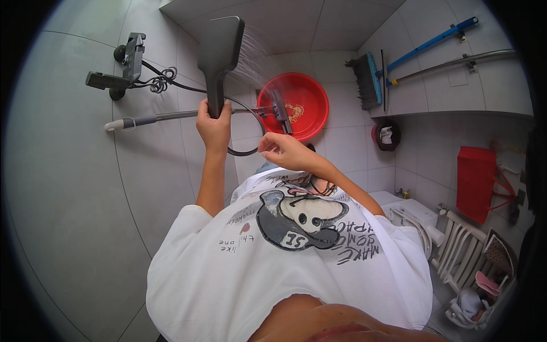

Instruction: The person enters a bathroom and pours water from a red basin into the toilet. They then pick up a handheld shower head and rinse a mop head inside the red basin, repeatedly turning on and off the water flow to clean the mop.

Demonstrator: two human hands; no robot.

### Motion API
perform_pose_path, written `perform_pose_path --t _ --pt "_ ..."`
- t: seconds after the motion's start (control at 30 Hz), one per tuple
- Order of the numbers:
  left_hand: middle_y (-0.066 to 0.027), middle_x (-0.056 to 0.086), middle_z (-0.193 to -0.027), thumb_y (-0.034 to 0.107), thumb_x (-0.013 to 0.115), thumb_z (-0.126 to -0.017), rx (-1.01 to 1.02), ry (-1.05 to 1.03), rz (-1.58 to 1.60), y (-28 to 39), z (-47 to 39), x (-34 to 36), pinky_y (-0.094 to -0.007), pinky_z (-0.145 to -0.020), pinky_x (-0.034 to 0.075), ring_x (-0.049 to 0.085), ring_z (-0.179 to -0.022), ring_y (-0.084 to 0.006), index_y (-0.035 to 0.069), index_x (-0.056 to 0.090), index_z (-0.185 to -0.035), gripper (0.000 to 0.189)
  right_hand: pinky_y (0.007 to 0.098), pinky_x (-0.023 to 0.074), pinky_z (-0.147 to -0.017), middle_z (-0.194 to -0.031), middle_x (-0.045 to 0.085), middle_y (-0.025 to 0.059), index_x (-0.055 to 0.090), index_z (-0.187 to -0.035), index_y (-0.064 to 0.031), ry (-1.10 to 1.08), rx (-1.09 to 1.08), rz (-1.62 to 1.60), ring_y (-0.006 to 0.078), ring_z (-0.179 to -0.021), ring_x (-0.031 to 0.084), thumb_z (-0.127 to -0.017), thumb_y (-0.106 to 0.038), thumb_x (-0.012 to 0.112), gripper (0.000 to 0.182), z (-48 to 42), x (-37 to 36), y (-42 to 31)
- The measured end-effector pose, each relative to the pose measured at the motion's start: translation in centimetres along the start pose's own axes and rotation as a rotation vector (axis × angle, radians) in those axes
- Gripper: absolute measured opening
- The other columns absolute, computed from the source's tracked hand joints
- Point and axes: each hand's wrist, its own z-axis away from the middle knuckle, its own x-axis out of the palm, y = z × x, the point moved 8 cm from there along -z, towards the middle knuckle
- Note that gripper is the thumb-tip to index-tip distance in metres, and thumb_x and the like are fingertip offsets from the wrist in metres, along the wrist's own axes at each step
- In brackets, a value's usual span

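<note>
My left hand (215, 128) is closed around the handle of a dark grey hand shower (220, 47), raised in front of me. Water sprays from its face down to the right, toward a red plastic basin (314, 111) on the floor. Inside the basin lies the head of a squeeze mop (281, 112), whose metal pole (177, 115) leans left to the wall behind my left hand. The black shower hose (245, 153) loops between my hands. Near the hose and just short of the basin, my right hand (284, 149) is held with bent fingers, apparently holding nothing.
A shower mixer (136, 60) sits on the left wall. A blue-handled broom (374, 81) and a metal-poled squeegee (386, 81) hang at the upper right. Below them stands a small bin (388, 136). A red bag (475, 184) and a white radiator (459, 248) are farther right.
</note>
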Motion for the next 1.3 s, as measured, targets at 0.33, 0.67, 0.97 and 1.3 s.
perform_pose_path --t 0.33,0.67,0.97,1.3 --pt "0.0014 0.058 -0.075 0.016 0.076 -0.086 0.002 -0.014 0.016 0.3 0.3 0.5 -0.0245 -0.061 0.043 0.051 -0.066 -0.0068 0.001 0.061 -0.099 0.025 0.0374 0.0522 -0.085 -0.095 0.069 0.0150 0.064 -0.102 -0.0016 0.020 0.032 0.130 0.0264 -0.095 0.068 -0.089 -0.016 0.065 0.019 0.7 -0.6 0.7" --pt "0.0024 0.057 -0.071 0.016 0.077 -0.084 0.015 -0.025 -0.005 0.0 0.4 0.3 -0.0237 -0.058 0.042 0.049 -0.063 -0.0058 0.002 0.061 -0.095 0.024 0.0452 0.0505 -0.092 -0.112 0.065 0.0201 0.059 -0.124 -0.0045 0.120 0.248 0.889 0.0364 -0.106 0.063 -0.092 -0.027 0.063 0.039 3.2 -9.0 3.6" --pt "0.0018 0.058 -0.071 0.014 0.076 -0.083 -0.006 -0.014 -0.026 -0.6 0.7 -0.5 -0.0242 -0.059 0.043 0.051 -0.062 -0.0064 0.002 0.061 -0.096 0.023 0.0451 0.0479 -0.096 -0.117 0.064 0.0213 0.059 -0.125 -0.0041 0.242 0.265 0.769 0.0366 -0.110 0.062 -0.094 -0.025 0.060 0.038 4.2 -13.5 3.0" --pt "0.0021 0.056 -0.069 0.013 0.075 -0.084 -0.061 0.040 0.031 -0.8 0.7 -1.2 -0.0254 -0.056 0.041 0.049 -0.061 -0.0066 0.000 0.064 -0.097 0.022 0.0398 0.0498 -0.094 -0.121 0.064 0.0204 0.058 -0.130 -0.0038 0.144 0.196 0.693 0.0325 -0.107 0.064 -0.095 -0.023 0.061 0.040 3.1 -11.6 3.5"
